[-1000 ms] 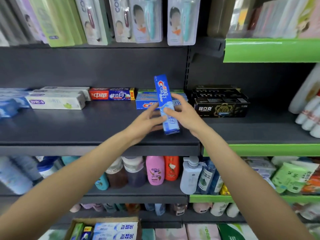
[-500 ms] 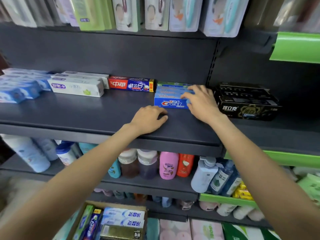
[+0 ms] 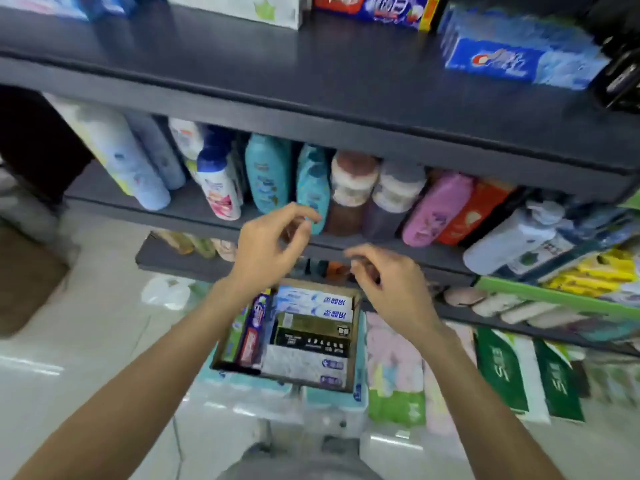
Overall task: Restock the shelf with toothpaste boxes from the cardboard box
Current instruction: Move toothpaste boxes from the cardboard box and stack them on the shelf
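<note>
The cardboard box (image 3: 355,355) sits low in the middle of the view, holding several toothpaste boxes (image 3: 311,337) lying flat and on edge. My left hand (image 3: 268,251) and my right hand (image 3: 391,282) hover just above the box's far end, both empty with fingers loosely curled and apart. The blue toothpaste box (image 3: 516,60) lies on the dark top shelf (image 3: 311,81) at the upper right, beside a red and blue toothpaste box (image 3: 374,8).
Shampoo and lotion bottles (image 3: 270,171) crowd the shelf below the toothpaste shelf. Black boxes (image 3: 620,74) stand at the far right of the top shelf. Packs of tissue (image 3: 394,368) lie under and right of the cardboard box. Tiled floor (image 3: 86,358) lies to the left.
The blue toothpaste box was laid on the shelf stack and released. Both hands dropped from the shelf toward the cardboard box, and my view tilted down.
</note>
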The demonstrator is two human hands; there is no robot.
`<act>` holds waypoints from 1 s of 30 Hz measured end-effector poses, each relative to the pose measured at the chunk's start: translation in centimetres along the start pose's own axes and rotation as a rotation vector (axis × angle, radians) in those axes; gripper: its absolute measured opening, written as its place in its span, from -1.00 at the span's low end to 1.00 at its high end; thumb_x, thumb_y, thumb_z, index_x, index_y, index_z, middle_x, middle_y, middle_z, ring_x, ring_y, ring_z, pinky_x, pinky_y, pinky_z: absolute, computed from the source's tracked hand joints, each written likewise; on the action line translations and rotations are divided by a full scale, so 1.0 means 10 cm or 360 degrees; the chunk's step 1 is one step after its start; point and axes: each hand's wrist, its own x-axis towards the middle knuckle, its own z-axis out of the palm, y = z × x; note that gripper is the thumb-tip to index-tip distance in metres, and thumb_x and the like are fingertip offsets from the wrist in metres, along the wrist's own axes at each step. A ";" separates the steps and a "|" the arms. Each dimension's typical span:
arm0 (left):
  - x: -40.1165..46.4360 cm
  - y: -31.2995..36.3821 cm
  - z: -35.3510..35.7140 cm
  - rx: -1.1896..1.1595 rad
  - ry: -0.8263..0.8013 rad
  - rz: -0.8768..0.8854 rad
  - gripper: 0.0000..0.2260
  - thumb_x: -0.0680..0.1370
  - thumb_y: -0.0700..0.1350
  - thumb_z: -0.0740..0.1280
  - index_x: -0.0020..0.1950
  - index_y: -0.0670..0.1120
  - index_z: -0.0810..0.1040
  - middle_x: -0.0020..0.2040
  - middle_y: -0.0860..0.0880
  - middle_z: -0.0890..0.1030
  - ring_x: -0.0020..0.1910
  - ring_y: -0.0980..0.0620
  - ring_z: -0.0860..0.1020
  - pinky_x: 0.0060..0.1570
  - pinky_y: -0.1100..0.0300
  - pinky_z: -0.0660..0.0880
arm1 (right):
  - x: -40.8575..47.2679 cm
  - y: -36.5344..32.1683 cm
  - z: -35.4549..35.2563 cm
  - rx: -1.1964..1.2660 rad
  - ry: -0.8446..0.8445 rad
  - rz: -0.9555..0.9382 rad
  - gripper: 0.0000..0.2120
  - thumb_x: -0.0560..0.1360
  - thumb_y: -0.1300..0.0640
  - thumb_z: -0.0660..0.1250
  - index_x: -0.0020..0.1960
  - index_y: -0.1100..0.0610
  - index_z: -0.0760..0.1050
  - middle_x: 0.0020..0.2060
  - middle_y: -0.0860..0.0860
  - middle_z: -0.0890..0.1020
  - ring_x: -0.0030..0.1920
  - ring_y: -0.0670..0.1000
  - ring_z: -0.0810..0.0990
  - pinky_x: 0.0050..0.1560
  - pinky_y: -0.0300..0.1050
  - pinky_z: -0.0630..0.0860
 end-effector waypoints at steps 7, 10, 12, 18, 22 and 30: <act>-1.46 -1.67 -0.49 0.0192 -0.0513 -0.1369 -0.70 0.49 -0.15 0.38 0.21 -0.10 0.52 0.06 -0.08 0.59 -0.05 -0.09 0.59 0.03 0.04 0.51 | -0.31 -0.02 1.68 0.0146 -0.0640 0.0250 -0.80 0.54 0.16 0.26 0.15 0.12 0.54 -0.10 0.01 0.67 -0.04 0.09 0.58 -0.02 -0.04 0.44; -1.80 -1.97 -0.47 0.0211 -0.0655 -0.1657 -0.64 0.47 -0.10 0.42 0.26 -0.05 0.51 0.15 -0.03 0.58 0.01 -0.07 0.61 0.10 0.11 0.47 | -0.33 -0.05 2.33 0.0231 -0.0825 0.0467 -0.77 0.55 0.16 0.26 0.19 0.16 0.51 -0.01 0.07 0.66 -0.02 0.07 0.62 -0.01 -0.06 0.51; -1.92 -2.10 -0.38 0.0198 -0.0723 -0.1707 -0.61 0.48 -0.06 0.41 0.30 -0.02 0.49 0.18 -0.01 0.57 0.04 -0.03 0.59 0.12 0.13 0.46 | -0.32 -0.05 2.74 0.0236 -0.0971 0.0573 -0.71 0.57 0.12 0.26 0.26 0.17 0.45 0.11 0.11 0.60 0.06 0.10 0.60 0.09 -0.01 0.51; -2.01 -2.38 -0.12 0.0239 -0.0771 -0.1647 -0.59 0.48 -0.13 0.38 0.32 0.04 0.46 0.20 0.03 0.56 0.01 -0.02 0.61 0.13 0.09 0.47 | -0.14 0.02 3.59 0.0262 -0.1016 0.0951 -0.47 0.55 0.05 0.29 0.44 0.14 0.19 0.33 0.17 0.39 0.27 0.19 0.45 0.19 0.01 0.42; -2.08 -2.43 -0.05 0.0276 -0.0671 -0.1601 -0.61 0.46 -0.21 0.38 0.26 0.05 0.52 0.13 0.05 0.60 -0.06 -0.02 0.62 0.07 0.06 0.50 | -0.03 0.07 3.79 0.0320 -0.0922 0.1230 -0.31 0.47 -0.01 0.38 0.47 0.11 0.12 0.32 0.16 0.39 0.26 0.19 0.46 0.18 0.00 0.42; -2.09 -2.44 -0.05 0.0317 -0.0665 -0.1558 -0.64 0.46 -0.19 0.40 0.23 0.04 0.52 0.11 0.08 0.60 -0.08 0.01 0.63 0.03 0.11 0.49 | 0.09 0.06 3.82 0.0273 -0.0997 0.1424 -0.17 0.39 0.01 0.45 0.47 0.17 0.05 0.31 0.22 0.38 0.23 0.21 0.48 0.17 -0.01 0.45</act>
